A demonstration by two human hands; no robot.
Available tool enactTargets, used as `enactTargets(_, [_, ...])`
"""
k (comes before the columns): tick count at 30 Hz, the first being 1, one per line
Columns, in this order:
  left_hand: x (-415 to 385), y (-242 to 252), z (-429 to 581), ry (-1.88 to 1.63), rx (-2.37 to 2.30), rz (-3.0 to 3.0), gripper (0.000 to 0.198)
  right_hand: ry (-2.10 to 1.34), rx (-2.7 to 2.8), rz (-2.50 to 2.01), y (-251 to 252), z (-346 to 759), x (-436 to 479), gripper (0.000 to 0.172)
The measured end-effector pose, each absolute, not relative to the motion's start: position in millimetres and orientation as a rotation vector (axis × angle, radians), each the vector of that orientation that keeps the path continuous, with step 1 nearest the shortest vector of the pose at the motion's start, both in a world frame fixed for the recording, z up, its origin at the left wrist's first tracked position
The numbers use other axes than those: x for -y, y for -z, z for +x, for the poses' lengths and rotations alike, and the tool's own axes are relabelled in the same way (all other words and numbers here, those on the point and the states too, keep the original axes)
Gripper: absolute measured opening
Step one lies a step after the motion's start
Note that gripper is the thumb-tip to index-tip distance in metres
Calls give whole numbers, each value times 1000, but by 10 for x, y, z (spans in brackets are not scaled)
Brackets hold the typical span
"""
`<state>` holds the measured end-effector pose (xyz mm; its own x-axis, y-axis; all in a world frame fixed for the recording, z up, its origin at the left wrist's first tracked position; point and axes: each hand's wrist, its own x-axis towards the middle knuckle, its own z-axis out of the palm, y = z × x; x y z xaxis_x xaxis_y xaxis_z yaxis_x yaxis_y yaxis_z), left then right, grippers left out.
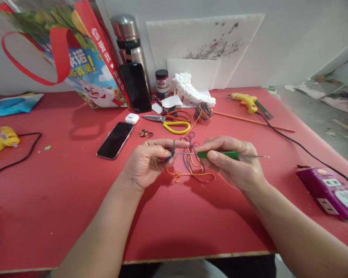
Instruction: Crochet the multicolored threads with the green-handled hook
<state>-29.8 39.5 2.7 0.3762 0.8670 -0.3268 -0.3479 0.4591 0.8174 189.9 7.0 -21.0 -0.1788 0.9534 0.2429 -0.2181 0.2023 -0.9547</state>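
Note:
My right hand [234, 158] grips a crochet hook [230, 155] by its green handle, with a thin metal shaft showing at each end. The left shaft reaches to a small piece of dark multicoloured crochet [169, 156] pinched in my left hand [149, 160]. A dark strand loops over the left index finger, which points right. Loose orange and purple yarn [195, 170] lies in loops on the table beneath and between the hands. Behind them sits the yarn ball [203, 111]. A small crocheted scrap [145, 133] rests beyond my left hand.
On the red table [84, 212] lie scissors [176, 126], a phone [115, 140], a white earbud case [132, 118] and an orange stick [255, 122]. Yellow glue guns [245, 102] lie at both sides. A bag [95, 77] and a steel flask [130, 38] stand behind; a purple box [330, 191] is right.

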Motion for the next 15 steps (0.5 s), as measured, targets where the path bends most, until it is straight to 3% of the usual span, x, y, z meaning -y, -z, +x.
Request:
enactTargets(8, [-288,43,-108,-954,-784,658,25,-1256,1205,-742,327,1684,14,20])
enactTargets(15, [-288,48,-128,-987,-724,656,24,-1244,1180,-732,357,1672,32,14])
